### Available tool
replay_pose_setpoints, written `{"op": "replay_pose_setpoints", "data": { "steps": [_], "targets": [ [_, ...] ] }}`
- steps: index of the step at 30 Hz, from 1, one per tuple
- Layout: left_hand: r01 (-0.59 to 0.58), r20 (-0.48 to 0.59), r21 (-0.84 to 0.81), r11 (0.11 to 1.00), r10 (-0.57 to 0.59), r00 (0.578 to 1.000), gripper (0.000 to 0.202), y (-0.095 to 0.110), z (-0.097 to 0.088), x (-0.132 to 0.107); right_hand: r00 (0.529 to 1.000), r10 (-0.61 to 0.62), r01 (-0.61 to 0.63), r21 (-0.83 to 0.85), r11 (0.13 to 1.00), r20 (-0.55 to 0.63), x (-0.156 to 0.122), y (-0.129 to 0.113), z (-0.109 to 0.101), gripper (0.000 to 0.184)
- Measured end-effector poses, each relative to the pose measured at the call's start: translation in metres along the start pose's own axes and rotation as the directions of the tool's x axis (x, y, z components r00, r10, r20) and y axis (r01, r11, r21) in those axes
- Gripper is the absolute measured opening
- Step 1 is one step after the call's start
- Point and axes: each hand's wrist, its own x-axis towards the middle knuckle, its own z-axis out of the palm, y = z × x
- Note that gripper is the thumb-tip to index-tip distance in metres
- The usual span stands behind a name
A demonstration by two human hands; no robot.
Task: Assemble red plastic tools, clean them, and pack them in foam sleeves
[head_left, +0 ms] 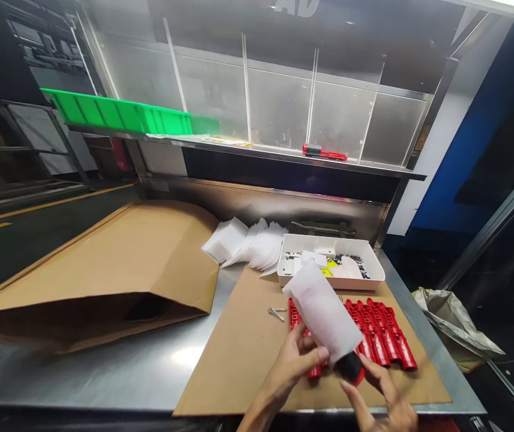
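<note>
My left hand (295, 363) is closed round the lower left side of a white foam pouch (324, 312), which tilts up and away from me. Out of the pouch's near end sticks the black and red end of a cylindrical part (350, 367); the rest of it is hidden inside. My right hand (380, 396) pinches that end between thumb and fingers. Just behind the pouch, several red plastic housings (380, 333) lie side by side on a cardboard sheet (225, 366). A small metal piece (277, 313) rests left of them.
A white tray (351, 283) of small black parts stands behind the housings. Stacked white pouches (239, 240) lie beside it. A large open carton (117, 258) takes up the left. Above, a shelf holds a green bin (104, 114) and a red-and-black piece (324, 152). A sack (455, 330) hangs right.
</note>
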Motion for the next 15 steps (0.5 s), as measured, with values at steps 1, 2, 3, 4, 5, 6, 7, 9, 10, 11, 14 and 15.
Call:
{"op": "replay_pose_setpoints", "data": {
  "steps": [1, 2, 3, 4, 5, 6, 7, 9, 10, 11, 14, 15],
  "targets": [
    [0.036, 0.033, 0.006, 0.999, -0.036, 0.999, 0.07, -0.002, -0.003, -0.005, 1.0, -0.025, 0.025, 0.022, 0.999, 0.01, 0.0, 0.0, -0.003, 0.042],
    [0.062, 0.05, -0.001, 0.998, -0.062, 0.997, 0.066, -0.003, -0.005, -0.01, 0.998, -0.053, 0.052, 0.044, 0.998, 0.029, 0.001, 0.0, -0.007, 0.04],
    [0.077, 0.045, -0.023, 0.997, -0.076, 0.996, 0.063, -0.003, -0.007, -0.016, 0.995, -0.082, 0.078, 0.066, 0.995, 0.057, 0.001, -0.001, -0.01, 0.038],
    [0.08, 0.017, -0.064, 0.995, -0.079, 0.997, 0.06, -0.003, -0.008, -0.023, 0.99, -0.113, 0.105, 0.086, 0.991, 0.085, 0.001, -0.002, -0.012, 0.036],
    [0.072, -0.03, -0.12, 0.99, -0.076, 0.997, 0.057, -0.003, -0.008, -0.029, 0.983, -0.149, 0.138, 0.102, 0.985, 0.105, 0.0, -0.003, -0.014, 0.034],
    [0.058, -0.088, -0.186, 0.981, -0.076, 0.993, 0.054, -0.003, -0.007, -0.035, 0.975, -0.188, 0.175, 0.114, 0.978, 0.119, -0.001, -0.006, -0.016, 0.032],
    [0.043, -0.148, -0.257, 0.966, -0.083, 0.986, 0.05, -0.003, -0.005, -0.041, 0.966, -0.224, 0.208, 0.126, 0.97, 0.132, -0.002, -0.008, -0.018, 0.029],
    [0.015, -0.247, -0.392, 0.92, -0.12, 0.961, 0.042, -0.005, 0.003, -0.052, 0.948, -0.265, 0.241, 0.149, 0.959, 0.173, -0.001, -0.015, -0.021, 0.029],
    [0.007, -0.279, -0.453, 0.892, -0.149, 0.949, 0.034, -0.006, 0.008, -0.058, 0.942, -0.262, 0.23, 0.167, 0.959, 0.209, 0.001, -0.018, -0.024, 0.033],
    [0.001, -0.301, -0.508, 0.862, -0.179, 0.937, 0.023, -0.007, 0.013, -0.064, 0.935, -0.243, 0.198, 0.187, 0.962, 0.259, 0.005, -0.021, -0.027, 0.038],
    [-0.013, -0.314, -0.642, 0.766, -0.247, 0.917, 0.017, -0.009, 0.023, -0.082, 0.857, -0.172, 0.061, 0.234, 0.97, 0.486, 0.025, -0.031, -0.037, 0.039],
    [-0.022, -0.309, -0.675, 0.737, -0.255, 0.916, 0.026, -0.01, 0.025, -0.088, 0.806, -0.15, 0.024, 0.222, 0.975, 0.572, 0.034, -0.036, -0.039, 0.035]
  ]
}}
